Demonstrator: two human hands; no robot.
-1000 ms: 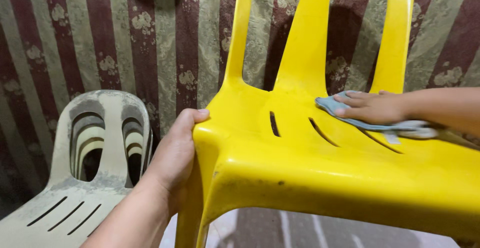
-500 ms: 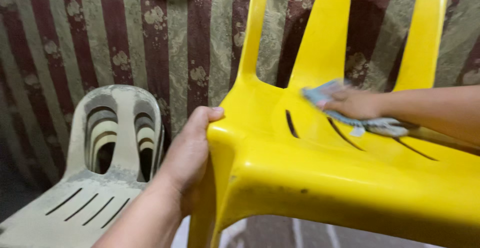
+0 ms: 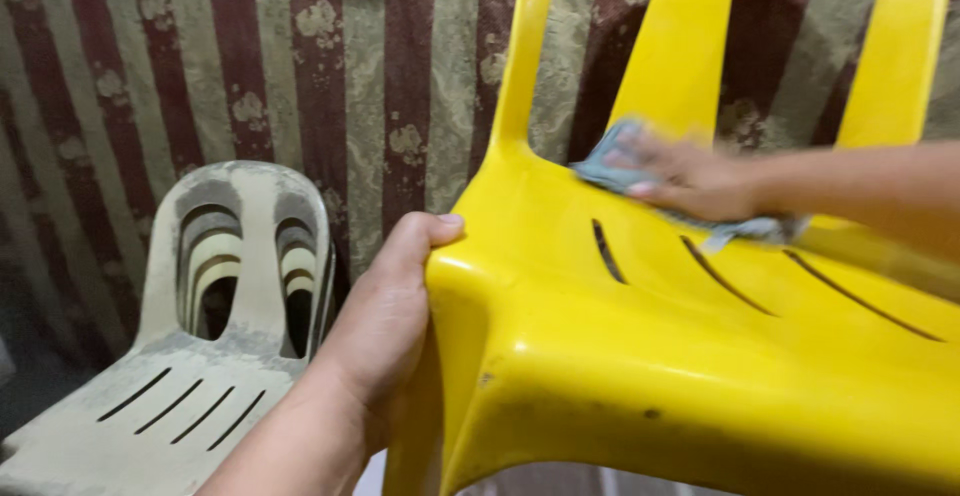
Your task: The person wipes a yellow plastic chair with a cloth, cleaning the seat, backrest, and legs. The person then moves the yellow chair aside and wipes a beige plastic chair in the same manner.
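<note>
Our right hand (image 3: 690,178) has slid the blue cloth (image 3: 610,164) toward the seat's back corner, fingers pressed flat on it. We grip the yellow chair's (image 3: 700,356) front corner with our left hand (image 3: 385,321), beside a grey chair (image 3: 200,356).

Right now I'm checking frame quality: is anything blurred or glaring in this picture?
Head view: the right hand and its blue-grey cloth are motion-blurred; the left hand on the yellow chair is sharp; soft sheen on the seat, no harsh glare; the grey chair is evenly lit.
</note>
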